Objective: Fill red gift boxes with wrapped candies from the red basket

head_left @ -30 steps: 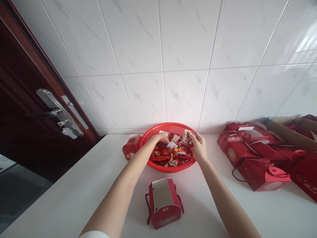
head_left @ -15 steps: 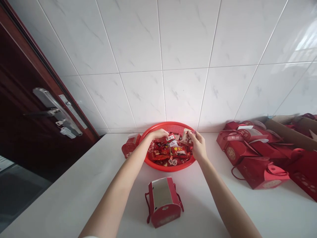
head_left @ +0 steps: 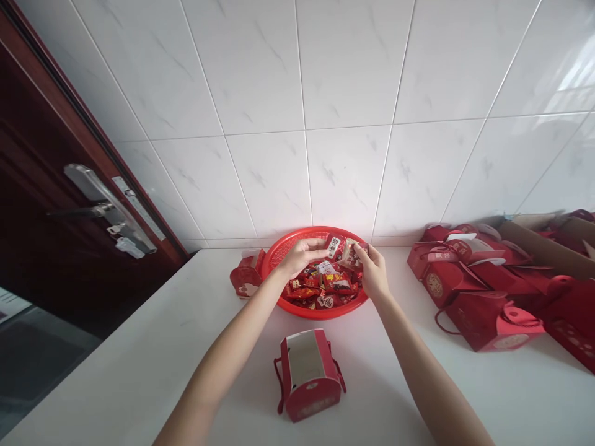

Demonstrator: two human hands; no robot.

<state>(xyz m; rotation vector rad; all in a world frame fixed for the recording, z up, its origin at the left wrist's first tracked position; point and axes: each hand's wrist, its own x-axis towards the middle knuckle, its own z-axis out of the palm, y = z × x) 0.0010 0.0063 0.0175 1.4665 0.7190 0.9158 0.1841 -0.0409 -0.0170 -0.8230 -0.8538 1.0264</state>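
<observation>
Lifted since the earlier frame, the left hand [head_left: 301, 255] now holds 1 small packet [head_left: 333, 246] above the basket [head_left: 284, 246], fingers pinched on it, where before they were down among the sweets [head_left: 323, 290]. Close beside it, the right hand [head_left: 373, 272] grips several packets [head_left: 352, 254], fingers closed around them, over the basket's far side. An open red box [head_left: 307, 373] stands on the counter [head_left: 139, 359] between the 2 forearms. 1 more box [head_left: 245, 282] touches the basket's left rim. Finished boxes [head_left: 469, 291] lie piled to the right, and a door [head_left: 51, 204] stands left.
</observation>
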